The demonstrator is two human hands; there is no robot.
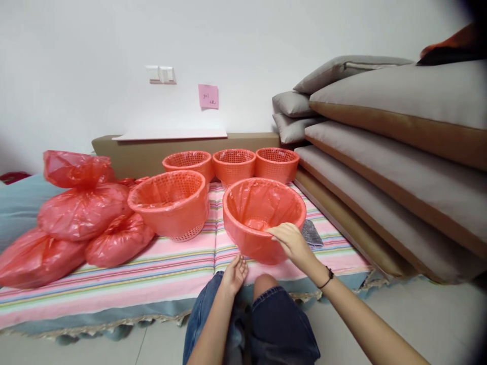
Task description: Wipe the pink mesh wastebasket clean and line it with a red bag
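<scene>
A round red plastic basket (243, 237), lined with a thin red plastic bag (266, 200), stands in front of me, the bag folded over its rim. My right hand (292, 241) is at the near right of that rim, fingers bent over the edge and closed on it. Whether it pinches only the bag or the rim too, I cannot tell. Below the basket's near side, my left hand (235, 274) is palm up with fingers loosely curled, holding nothing. Another lined red basket (178, 218) stands to the left.
Behind are three more red baskets: left (187, 159), middle (234, 162) and right (277, 165). Filled, tied red bags (83, 213) are heaped at left. Grey-brown cushions (388, 147) are stacked at right. A dark grey cloth (312, 234) lies on the striped mat (160, 279).
</scene>
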